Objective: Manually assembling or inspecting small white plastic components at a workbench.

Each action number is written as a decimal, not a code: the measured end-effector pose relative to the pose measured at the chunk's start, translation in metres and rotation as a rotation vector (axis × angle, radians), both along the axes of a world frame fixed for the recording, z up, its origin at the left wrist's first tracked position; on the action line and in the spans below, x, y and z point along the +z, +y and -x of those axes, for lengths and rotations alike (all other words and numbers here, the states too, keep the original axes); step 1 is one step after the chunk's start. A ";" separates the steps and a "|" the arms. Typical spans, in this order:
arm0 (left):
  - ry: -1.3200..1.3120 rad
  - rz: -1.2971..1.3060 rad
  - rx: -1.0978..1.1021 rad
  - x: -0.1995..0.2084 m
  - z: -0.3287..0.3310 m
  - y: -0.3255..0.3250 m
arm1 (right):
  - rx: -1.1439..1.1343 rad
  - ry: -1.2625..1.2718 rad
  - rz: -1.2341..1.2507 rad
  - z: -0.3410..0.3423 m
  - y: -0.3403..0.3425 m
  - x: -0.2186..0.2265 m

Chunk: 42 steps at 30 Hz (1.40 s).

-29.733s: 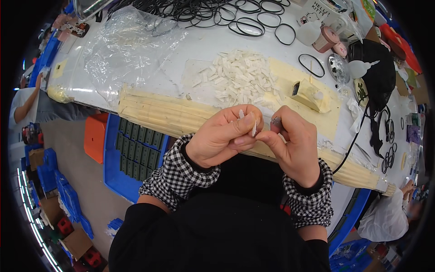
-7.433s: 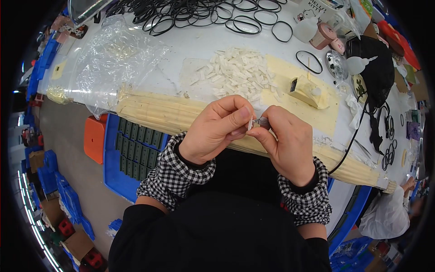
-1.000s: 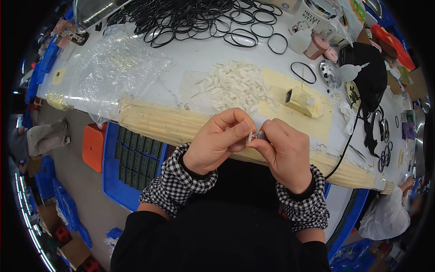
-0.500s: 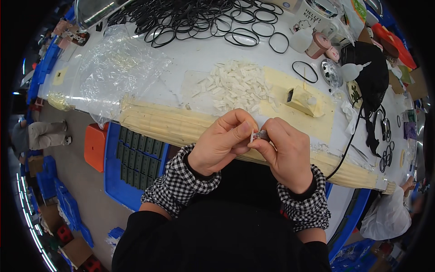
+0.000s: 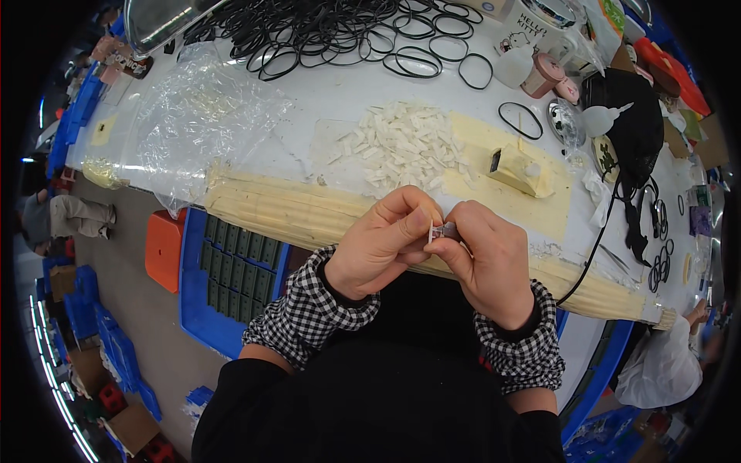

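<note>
My left hand (image 5: 382, 243) is closed, thumb and forefinger pinching a small thin white strip (image 5: 431, 231). Against it, my right hand (image 5: 494, 258) pinches a small greyish, partly see-through piece (image 5: 445, 230), mostly covered by the fingertips. The two pieces meet or nearly meet between my hands; their exact fit is too small to make out. Both hands are just over the table's padded near edge. Beyond them lies a loose pile of small white strips (image 5: 409, 143). To its right, a yellowish block-shaped holder (image 5: 519, 171) sits on yellow sheeting (image 5: 482, 131).
Tangled black rubber bands (image 5: 309, 31) cover the far side. Crumpled clear plastic (image 5: 201, 116) lies at left. Cups (image 5: 544, 76), a squeeze bottle (image 5: 602, 121) and a black cloth item (image 5: 629, 123) crowd the right. Below the table are a blue crate (image 5: 204, 320) and an orange stool (image 5: 164, 251).
Both hands keep their pinch and hardly move. The white strip and greyish piece shift very slightly between the fingertips.
</note>
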<state>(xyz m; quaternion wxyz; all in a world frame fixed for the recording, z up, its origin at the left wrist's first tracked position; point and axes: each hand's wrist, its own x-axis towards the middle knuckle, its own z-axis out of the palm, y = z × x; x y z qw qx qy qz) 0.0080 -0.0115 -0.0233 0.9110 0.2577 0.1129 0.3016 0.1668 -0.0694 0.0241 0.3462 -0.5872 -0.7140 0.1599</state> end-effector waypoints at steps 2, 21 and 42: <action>0.023 0.003 0.014 0.002 0.000 -0.001 | 0.003 0.001 0.003 0.000 0.000 0.000; 0.224 0.050 0.261 0.024 0.016 0.014 | -0.235 -0.066 -0.045 -0.008 0.018 -0.028; 0.344 -0.002 0.338 0.021 0.014 0.012 | -0.197 -0.116 -0.078 -0.007 0.016 -0.030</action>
